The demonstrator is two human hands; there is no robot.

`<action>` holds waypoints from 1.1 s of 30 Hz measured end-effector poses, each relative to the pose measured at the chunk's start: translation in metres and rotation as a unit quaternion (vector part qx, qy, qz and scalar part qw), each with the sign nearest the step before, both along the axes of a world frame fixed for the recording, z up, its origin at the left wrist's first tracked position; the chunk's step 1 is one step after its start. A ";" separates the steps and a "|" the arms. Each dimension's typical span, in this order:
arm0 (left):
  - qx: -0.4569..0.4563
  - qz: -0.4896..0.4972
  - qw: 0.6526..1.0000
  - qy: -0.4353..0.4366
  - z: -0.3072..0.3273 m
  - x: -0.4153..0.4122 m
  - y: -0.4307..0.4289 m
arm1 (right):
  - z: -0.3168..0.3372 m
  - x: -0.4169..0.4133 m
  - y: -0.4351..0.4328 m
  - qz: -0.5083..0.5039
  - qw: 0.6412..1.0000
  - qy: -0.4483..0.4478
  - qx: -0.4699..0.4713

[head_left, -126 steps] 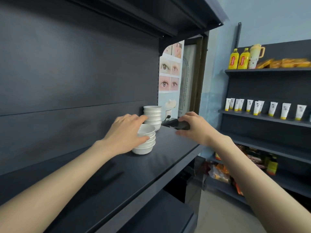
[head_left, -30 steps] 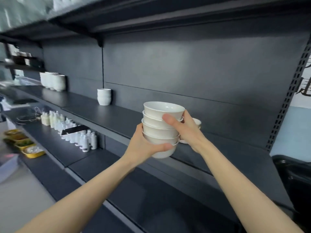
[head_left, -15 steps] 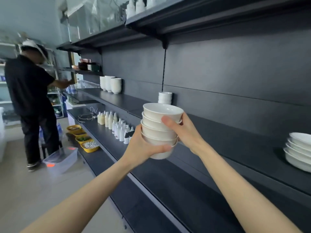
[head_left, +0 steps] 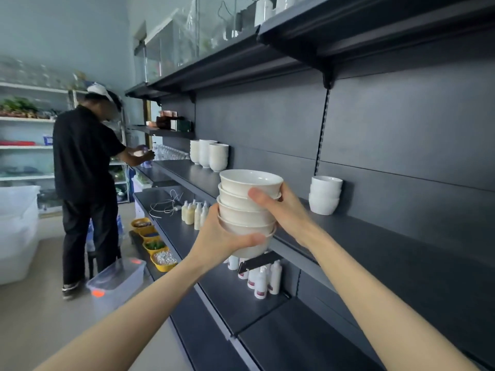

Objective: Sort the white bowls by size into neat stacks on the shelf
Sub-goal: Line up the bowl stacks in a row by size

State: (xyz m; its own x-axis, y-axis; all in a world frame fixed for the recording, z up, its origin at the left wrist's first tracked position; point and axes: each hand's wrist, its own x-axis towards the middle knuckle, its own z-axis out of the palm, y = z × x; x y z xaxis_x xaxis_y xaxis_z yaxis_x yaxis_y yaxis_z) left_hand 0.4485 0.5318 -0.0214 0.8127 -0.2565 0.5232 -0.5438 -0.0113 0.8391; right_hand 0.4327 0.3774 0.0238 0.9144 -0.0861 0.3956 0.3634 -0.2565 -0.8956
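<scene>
I hold a stack of several white bowls in the air in front of the dark shelf. My left hand cups the bottom bowl from below and the left. My right hand grips the stack's right side, thumb across the upper bowls. On the shelf behind stands a small stack of white cups. Farther left along the same shelf are taller white cups.
A person in black stands at the far left by the shelving. The lower shelf holds small white bottles, more bottles and a cable. Yellow bowls and a clear plastic bin sit low by the floor.
The view has swung further left along the shelf while I carry the stack; the wide white bowls at right have left the view. Both hands keep the same grip.
</scene>
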 end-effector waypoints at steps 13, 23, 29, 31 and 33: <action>0.014 0.022 1.000 0.006 0.000 0.273 0.056 | 0.006 0.268 0.058 0.002 1.000 -0.009 -0.025; 0.057 -0.063 0.996 0.032 -0.002 0.482 0.078 | -0.008 0.456 0.081 -0.097 0.995 0.008 -0.003; 0.050 -0.130 0.989 0.055 -0.014 0.583 0.055 | -0.019 0.546 0.061 -0.152 0.988 0.027 -0.012; 0.039 -0.147 0.987 0.054 -0.021 0.616 0.045 | -0.024 0.578 0.053 -0.164 0.986 0.033 -0.022; 0.032 -0.160 0.985 0.052 -0.026 0.650 0.036 | -0.029 0.609 0.045 -0.170 0.984 0.044 -0.025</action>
